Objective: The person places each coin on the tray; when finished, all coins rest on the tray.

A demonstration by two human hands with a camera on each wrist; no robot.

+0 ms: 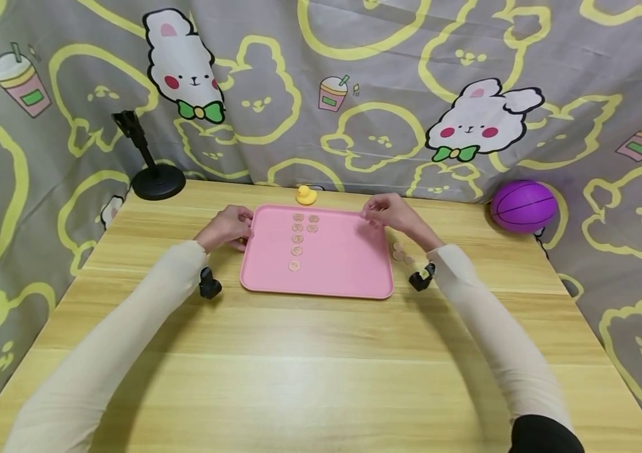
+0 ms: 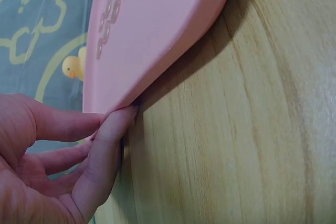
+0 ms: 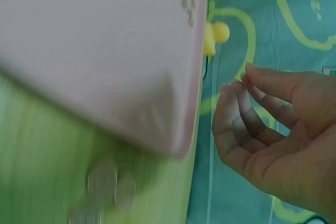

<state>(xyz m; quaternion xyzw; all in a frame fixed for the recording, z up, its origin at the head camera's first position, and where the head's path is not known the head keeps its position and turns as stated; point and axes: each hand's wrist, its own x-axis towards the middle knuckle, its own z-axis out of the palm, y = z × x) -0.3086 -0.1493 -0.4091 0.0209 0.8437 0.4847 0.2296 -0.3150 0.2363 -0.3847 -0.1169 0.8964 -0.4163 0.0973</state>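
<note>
A pink tray [image 1: 343,251] lies on the wooden table. Several small round coins [image 1: 297,239] stand on it in two columns, one longer than the other. At the tray's left edge my left hand [image 1: 226,228] pinches the rim between thumb and fingers, as the left wrist view shows. My right hand [image 1: 391,212] hovers by the far right corner, its shadow falling on the tray. In the right wrist view its fingers [image 3: 227,119] are loosely curled beside that corner, with nothing visible between them. More coins [image 1: 399,253] lie on the table right of the tray.
Behind the tray sits a yellow rubber duck [image 1: 306,195]. A black stand [image 1: 158,181] is at the back left, and a purple ball [image 1: 523,206] at the back right. A patterned curtain [image 1: 377,82] hangs along the table's back and sides.
</note>
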